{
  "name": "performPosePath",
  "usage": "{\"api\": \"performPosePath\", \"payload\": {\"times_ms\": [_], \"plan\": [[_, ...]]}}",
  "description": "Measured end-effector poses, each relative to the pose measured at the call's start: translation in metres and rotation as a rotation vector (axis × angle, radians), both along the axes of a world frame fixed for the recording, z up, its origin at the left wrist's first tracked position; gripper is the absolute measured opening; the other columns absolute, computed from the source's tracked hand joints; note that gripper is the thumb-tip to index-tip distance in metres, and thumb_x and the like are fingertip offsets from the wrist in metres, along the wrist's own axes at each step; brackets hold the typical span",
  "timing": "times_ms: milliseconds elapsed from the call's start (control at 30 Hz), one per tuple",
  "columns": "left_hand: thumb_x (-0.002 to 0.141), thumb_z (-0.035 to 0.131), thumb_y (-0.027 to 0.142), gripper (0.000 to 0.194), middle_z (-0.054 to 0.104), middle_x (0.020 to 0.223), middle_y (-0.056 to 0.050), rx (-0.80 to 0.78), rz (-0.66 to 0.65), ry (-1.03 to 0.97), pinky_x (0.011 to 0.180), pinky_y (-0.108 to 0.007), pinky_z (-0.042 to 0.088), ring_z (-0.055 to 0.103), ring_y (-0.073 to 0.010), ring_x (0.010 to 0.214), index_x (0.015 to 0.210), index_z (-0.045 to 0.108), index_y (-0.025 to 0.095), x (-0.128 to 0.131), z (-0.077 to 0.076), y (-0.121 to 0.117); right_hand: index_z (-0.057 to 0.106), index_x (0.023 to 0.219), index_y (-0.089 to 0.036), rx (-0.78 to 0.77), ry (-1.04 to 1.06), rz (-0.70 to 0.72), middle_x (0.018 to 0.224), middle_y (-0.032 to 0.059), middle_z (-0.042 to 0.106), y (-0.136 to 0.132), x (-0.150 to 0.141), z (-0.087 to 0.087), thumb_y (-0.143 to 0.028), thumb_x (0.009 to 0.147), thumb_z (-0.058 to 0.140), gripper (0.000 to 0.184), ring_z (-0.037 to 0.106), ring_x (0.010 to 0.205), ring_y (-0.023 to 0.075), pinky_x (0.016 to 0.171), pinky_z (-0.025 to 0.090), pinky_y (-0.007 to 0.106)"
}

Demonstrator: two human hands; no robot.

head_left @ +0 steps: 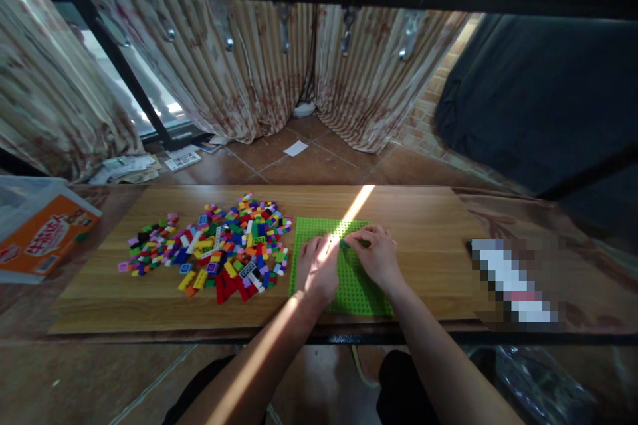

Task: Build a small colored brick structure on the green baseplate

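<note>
A bright green studded baseplate point(359, 299) lies on the wooden board in front of me, under both hands. My left hand point(318, 269) rests over its left half with fingers bent and closed; the fingertips and whatever they may hold are hidden. From the right, my right hand point(379, 254) reaches in with thumb and index finger pinched on a small dark green brick point(343, 244) at the plate's surface. The two hands are close together but apart. Left of the plate, a wide pile of loose toy bricks point(229, 246) in many colours and sizes is spread out.
The wooden board point(433, 239) lies on a cloth-covered table. A clear plastic tub point(47, 229) with an orange label stands at the far left. At the right lies a pixelated flat object point(513, 282). A dark bar crosses the top; curtains point(239, 73) hang behind.
</note>
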State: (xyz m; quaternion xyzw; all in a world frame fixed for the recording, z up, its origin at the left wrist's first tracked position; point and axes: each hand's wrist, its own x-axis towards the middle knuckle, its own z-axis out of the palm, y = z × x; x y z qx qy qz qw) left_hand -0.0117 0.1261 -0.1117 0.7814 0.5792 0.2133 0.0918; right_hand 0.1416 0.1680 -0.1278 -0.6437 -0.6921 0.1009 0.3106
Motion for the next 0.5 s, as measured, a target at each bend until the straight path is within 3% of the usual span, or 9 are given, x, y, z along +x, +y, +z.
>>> {"api": "performPosePath", "payload": {"times_ms": [133, 300, 500], "plan": [[0.079, 0.043, 0.001, 0.049, 0.06, 0.125, -0.01, -0.04, 0.062, -0.134, 0.099, -0.036, 0.045, 0.055, -0.0221, 0.114, 0.123, 0.056, 0.016, -0.01, 0.002, 0.01, 0.074, 0.085, -0.023, -0.004, 0.099, 0.07, 0.09, 0.0076, 0.067, 0.004, 0.007, 0.003, -0.038, 0.09, 0.05, 0.028, 0.058, 0.086, 0.0228, 0.078, 0.044, 0.039], [0.083, 0.041, 0.005, 0.041, 0.063, 0.12, -0.012, -0.032, 0.21, -0.291, 0.102, -0.036, 0.045, 0.057, -0.0212, 0.113, 0.12, 0.059, 0.012, -0.027, 0.013, 0.021, 0.072, 0.092, -0.025, 0.009, -0.025, 0.256, 0.101, 0.0081, 0.066, 0.001, 0.0, 0.008, -0.037, 0.084, 0.061, 0.018, 0.056, 0.097, 0.026, 0.085, 0.043, 0.043], [0.083, 0.044, 0.009, 0.036, 0.065, 0.113, -0.013, 0.005, 0.256, -0.302, 0.1, -0.04, 0.047, 0.059, -0.0235, 0.109, 0.115, 0.061, 0.012, -0.041, 0.011, 0.025, 0.07, 0.088, -0.025, 0.022, -0.125, 0.321, 0.101, 0.0066, 0.065, 0.0, -0.008, 0.01, -0.026, 0.085, 0.061, 0.01, 0.053, 0.099, 0.0259, 0.085, 0.041, 0.043]]}}
